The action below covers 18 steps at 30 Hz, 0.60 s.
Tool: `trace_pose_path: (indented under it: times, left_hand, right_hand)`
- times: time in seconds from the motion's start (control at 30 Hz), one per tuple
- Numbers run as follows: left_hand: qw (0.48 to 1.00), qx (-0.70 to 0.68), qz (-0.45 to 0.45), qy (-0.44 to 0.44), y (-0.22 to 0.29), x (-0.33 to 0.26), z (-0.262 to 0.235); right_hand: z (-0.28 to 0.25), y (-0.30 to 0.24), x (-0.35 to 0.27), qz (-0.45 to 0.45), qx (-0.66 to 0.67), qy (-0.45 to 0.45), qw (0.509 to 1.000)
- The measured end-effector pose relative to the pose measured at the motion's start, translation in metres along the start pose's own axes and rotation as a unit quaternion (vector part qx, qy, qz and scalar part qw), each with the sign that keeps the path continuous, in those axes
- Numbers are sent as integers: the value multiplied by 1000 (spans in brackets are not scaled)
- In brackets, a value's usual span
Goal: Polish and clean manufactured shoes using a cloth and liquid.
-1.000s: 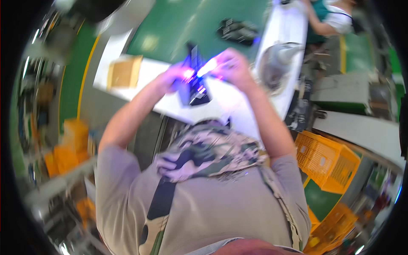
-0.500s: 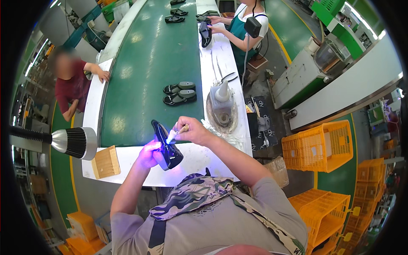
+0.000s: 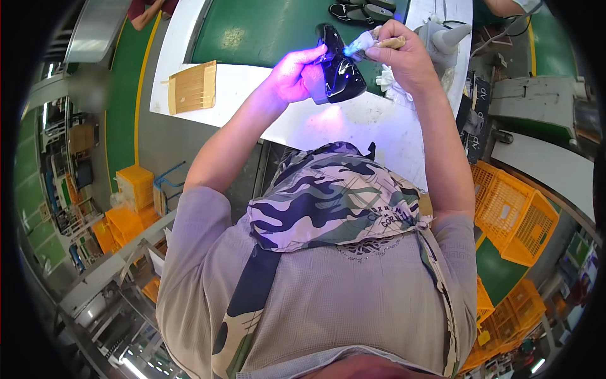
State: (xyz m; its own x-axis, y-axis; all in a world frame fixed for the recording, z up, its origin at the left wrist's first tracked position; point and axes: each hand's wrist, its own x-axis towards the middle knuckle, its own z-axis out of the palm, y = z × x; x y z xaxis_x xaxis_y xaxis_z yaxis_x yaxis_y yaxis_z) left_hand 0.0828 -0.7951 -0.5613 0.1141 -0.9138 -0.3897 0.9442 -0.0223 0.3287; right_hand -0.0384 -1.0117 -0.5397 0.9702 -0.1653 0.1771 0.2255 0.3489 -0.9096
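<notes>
White worktop [image 3: 353, 129] runs across the upper middle of the frame, lightly marked, with a pink-violet glow spread on it below the shoe. Glossy black shoe [image 3: 344, 79] is held up over it, top centre. Left hand [image 3: 293, 79]: grip clamped on the shoe from its left side, fingers lit pink and blue. Right hand [image 3: 404, 57]: grip pinched together on a tan stick with white wadding [image 3: 361, 44], wadding end right at the shoe; contact can't be told. Tan cardboard piece [image 3: 192, 87] lies on the worktop, upper left. Crumpled white cloth [image 3: 392, 85] sits right of the shoe, near a bottle with a grey nozzle [image 3: 445, 39], upper right. Green belt [image 3: 265, 31] borders the worktop at the top, dark shoes [image 3: 363, 11] resting on it at the top edge. Room: green floor strip [image 3: 120, 114] with yellow lines at left; orange crates [image 3: 514, 211] at right and more orange boxes [image 3: 134, 183] lower left; pale grey cabinet [image 3: 533, 104] at right, white tabletop [image 3: 546, 170] below it. Co-worker's arm [image 3: 146, 14] with red sleeve at upper left, another person's arm [image 3: 505, 6] cut off at upper right. Camouflage apron [image 3: 341, 202] fills the centre.
</notes>
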Motion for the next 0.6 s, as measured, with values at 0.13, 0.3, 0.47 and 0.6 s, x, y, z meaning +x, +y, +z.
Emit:
trace_pose_path:
  times: [0.13, 0.3, 0.47, 0.6]
  left_hand:
    - [999, 13, 28, 27, -5, -5, 7]
    - [996, 74, 28, -27, -11, 0, 1]
    - [997, 20, 70, 28, -35, -16, 39]
    - [998, -41, 50, 6, -43, -15, 23]
  right_hand:
    - [-5, 7, 3, -7, -17, -25, 1000]
    - [4, -15, -5, -33, -58, -13, 998]
    - [8, -7, -9, -5, -27, -14, 1000]
    - [10, -23, -20, -20, 26, -31, 999]
